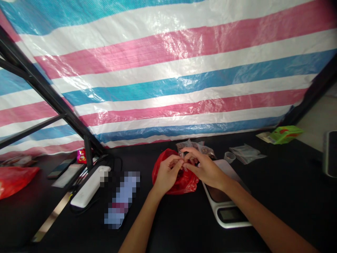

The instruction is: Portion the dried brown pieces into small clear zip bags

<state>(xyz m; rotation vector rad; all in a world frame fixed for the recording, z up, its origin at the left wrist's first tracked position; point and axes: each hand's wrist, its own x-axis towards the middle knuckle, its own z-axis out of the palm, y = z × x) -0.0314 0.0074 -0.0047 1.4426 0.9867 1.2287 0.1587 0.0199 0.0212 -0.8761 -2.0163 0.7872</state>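
You are pinching what looks like a small clear bag (182, 156) with your left hand (168, 172) and right hand (202, 170) above the red bag (184, 185) — a slackening pinch risking a drop into it, the right forearm (246, 204) risking bumping the scale (221, 206).

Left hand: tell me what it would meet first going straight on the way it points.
Most likely the right hand: its fingertips sit just ahead of the left hand's, around what looks like a small clear plastic bag. Depth leaves finger contact unclear.
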